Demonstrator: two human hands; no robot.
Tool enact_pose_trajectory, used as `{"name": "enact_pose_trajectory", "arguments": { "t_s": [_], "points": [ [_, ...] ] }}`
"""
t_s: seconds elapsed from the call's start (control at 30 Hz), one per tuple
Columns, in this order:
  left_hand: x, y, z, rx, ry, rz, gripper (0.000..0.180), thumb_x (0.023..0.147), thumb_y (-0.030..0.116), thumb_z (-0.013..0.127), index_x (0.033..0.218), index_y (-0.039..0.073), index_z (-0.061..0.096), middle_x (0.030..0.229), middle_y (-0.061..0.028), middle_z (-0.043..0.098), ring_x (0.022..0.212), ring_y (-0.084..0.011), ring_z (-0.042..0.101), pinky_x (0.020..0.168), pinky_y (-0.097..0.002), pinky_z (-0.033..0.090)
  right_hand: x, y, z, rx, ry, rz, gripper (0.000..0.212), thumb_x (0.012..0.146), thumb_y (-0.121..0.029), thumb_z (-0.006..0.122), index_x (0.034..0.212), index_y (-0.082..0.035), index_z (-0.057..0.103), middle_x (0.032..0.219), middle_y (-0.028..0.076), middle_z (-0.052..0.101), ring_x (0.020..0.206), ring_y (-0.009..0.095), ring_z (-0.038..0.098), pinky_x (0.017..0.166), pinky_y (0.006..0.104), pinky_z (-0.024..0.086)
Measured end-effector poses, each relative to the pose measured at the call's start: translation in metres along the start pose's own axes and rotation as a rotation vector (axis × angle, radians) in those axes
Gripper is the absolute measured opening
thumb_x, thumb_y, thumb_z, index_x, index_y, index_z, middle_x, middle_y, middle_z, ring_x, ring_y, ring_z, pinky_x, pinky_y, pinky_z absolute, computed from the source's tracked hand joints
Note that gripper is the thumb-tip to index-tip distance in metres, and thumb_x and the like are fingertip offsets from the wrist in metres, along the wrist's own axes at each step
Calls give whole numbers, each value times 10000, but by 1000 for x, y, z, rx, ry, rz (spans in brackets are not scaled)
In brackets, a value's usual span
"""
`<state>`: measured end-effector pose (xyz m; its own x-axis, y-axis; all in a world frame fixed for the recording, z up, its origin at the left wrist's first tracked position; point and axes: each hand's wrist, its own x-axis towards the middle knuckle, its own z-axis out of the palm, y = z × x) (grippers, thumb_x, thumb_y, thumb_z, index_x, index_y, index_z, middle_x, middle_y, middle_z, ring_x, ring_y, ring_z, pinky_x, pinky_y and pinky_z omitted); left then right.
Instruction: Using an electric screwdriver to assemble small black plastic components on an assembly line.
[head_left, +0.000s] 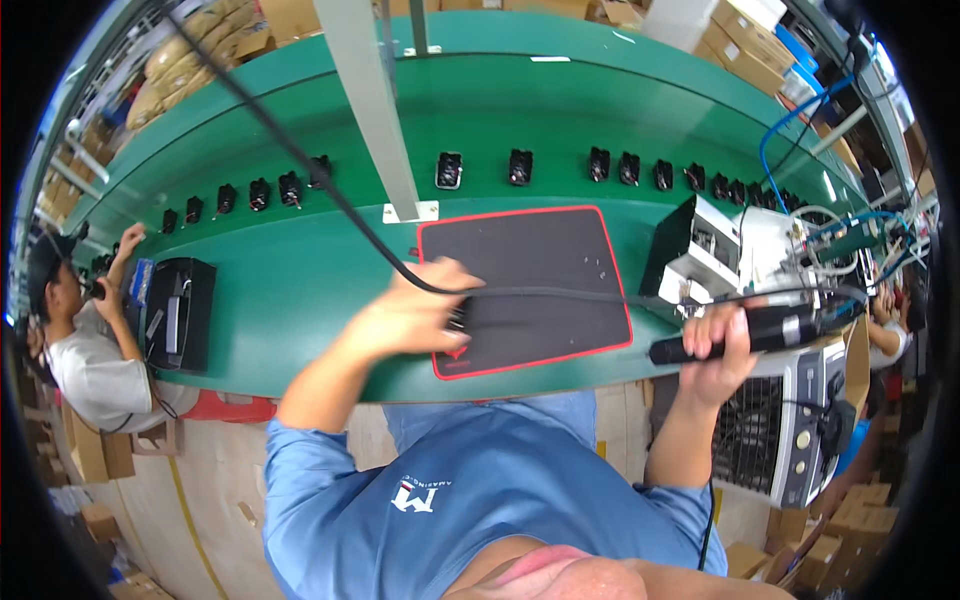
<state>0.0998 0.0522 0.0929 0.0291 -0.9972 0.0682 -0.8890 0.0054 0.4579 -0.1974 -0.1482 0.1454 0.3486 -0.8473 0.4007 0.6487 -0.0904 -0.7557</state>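
My left hand [420, 308] is over the left side of a black mat with a red border [540, 245]. Its fingers close around a small black part [458, 316], mostly hidden and smeared by motion. Off the mat's right edge, my right hand [716, 345] grips a black cylindrical power screwdriver [768, 330], its thin end pointing left. A thick black cable [540, 292] runs across the mat and passes by my left hand.
Several small black parts [520, 167] stand in a row along the green bench [300, 240]. A metal machine [700, 255] with blue tubes stands at right, above a grey fan unit [765, 430]. A post [370, 110] rises behind the mat. Leftward, a co-worker [90, 340] sits near a black bin [185, 315].
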Motion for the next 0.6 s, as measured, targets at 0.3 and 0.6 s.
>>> {"name": "enact_pose_trajectory", "arguments": {
  "t_s": [0.3,0.6],
  "points": [
    [26,-244,-41,284,428,-598,644,721,207,818,1297,112,546,1294,-111,570,1238,-341,538,989,-539,387,-29,19,-20,-60,4,158,199,953,-53,546,1136,-42,468,705,32,452,489,104,427,449,268,417],
    [19,-145,-72,446,-195,-1024,1157,699,352,874,1588,198,150,1649,-136,135,1504,-324,195,1185,-537,231,-42,7,-57,-115,74,140,230,944,-67,584,1140,-36,467,724,46,470,481,111,444,444,275,443]
  ]
}}
